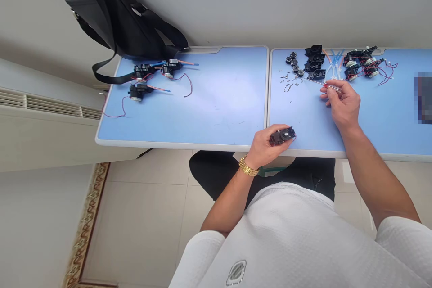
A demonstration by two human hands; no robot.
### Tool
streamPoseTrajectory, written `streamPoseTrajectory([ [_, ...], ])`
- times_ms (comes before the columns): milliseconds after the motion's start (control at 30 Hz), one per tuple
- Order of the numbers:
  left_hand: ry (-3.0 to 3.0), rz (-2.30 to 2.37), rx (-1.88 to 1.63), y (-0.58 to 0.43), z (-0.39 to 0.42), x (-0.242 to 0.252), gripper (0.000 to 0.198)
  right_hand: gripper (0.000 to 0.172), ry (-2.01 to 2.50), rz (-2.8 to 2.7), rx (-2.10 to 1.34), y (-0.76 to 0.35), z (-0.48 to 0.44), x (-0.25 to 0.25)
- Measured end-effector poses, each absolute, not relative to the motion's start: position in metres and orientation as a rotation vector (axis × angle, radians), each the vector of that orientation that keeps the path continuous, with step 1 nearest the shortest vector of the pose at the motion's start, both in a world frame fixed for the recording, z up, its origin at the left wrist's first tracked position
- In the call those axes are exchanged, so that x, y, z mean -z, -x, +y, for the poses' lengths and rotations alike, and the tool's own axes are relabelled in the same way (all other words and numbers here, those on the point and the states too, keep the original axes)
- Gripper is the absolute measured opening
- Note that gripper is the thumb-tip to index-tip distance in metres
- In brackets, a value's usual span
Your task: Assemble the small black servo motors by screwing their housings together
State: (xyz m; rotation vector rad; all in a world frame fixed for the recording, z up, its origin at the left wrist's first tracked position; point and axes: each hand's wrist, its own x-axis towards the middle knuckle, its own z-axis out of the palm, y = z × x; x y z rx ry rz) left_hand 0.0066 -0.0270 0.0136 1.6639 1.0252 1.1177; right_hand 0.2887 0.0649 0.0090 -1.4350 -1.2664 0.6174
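Observation:
My left hand (266,146) is closed around a small black plastic assembly (282,136) with a round boss on top, held at the front edge of the table. In my right hand (342,99) is a screwdriver (332,87) with a clear and red handle. Its thin shaft points left, its tip close to the scattered small screws (290,83). Several round black parts (294,64) lie just behind those screws. Black plastic housings (315,61) stand in a column beside them, near the screwdriver.
Blue and orange tubes (335,63) lie behind my right hand. Wired black assemblies (362,63) sit at the back right; similar finished-looking units (143,76) rest on the left table (216,112). A black bag (124,13) leans at the back left. A blurred dark object (425,99) is far right.

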Motion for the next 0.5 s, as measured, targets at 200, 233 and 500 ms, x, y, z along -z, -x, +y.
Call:
streamPoseTrajectory([
  [200,-1.670,1.022,-1.126,-0.0071,-0.0268,-0.0137,0.028,0.020,1.440,-1.250,-0.649,-0.2872,0.0649,-0.0116],
  [233,-1.674,1.025,-1.119,-0.0069,-0.0267,-0.0136,0.028,0.020,1.441,-1.248,-0.653,-0.2869,0.0647,-0.0121],
  [500,-1.690,1.014,-1.128,-0.0059,-0.0270,-0.0125,0.027,0.017,1.426,-1.232,-0.663,-0.2859,0.0624,-0.0136],
])
